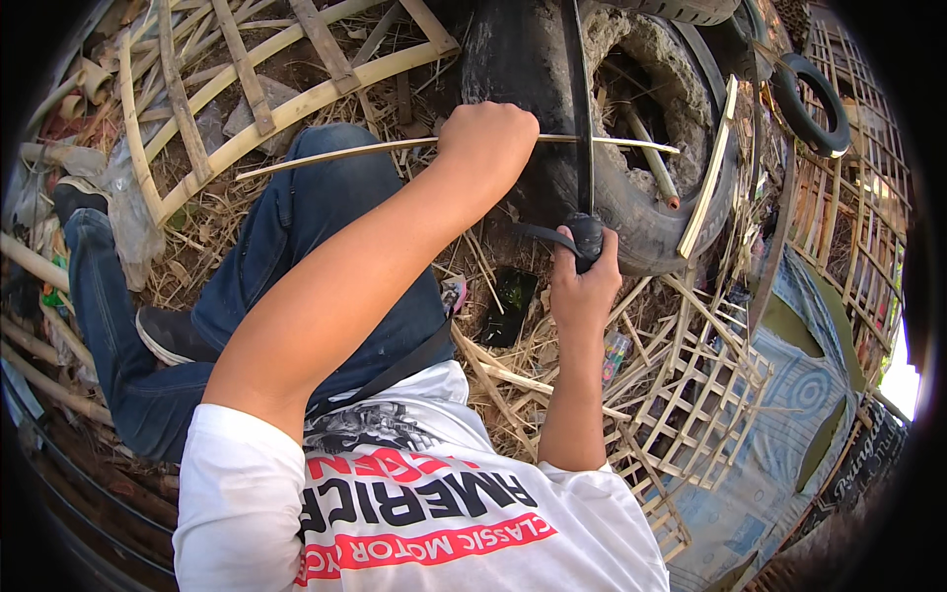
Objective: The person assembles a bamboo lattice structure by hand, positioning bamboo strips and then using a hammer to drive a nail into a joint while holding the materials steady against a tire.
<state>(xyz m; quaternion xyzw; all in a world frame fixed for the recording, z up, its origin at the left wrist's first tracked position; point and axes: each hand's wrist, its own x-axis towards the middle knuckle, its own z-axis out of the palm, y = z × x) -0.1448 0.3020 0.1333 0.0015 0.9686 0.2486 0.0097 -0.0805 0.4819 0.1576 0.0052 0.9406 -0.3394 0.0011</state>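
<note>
My left hand is closed in a fist around a thin bamboo strip, which sticks out on both sides of it. The strip's right part crosses a long, narrow dark blade over the tire. My right hand grips the black handle of this long knife, whose blade runs up and away from me. A black strap hangs off the handle to the left. The blade's far end leaves the picture at the top.
A curved bamboo frame lies at the upper left. A split bamboo piece leans on the tire's right side. Woven bamboo lattice and denim cloth lie on the right. A smaller tire is at the upper right. Bamboo scraps litter the ground.
</note>
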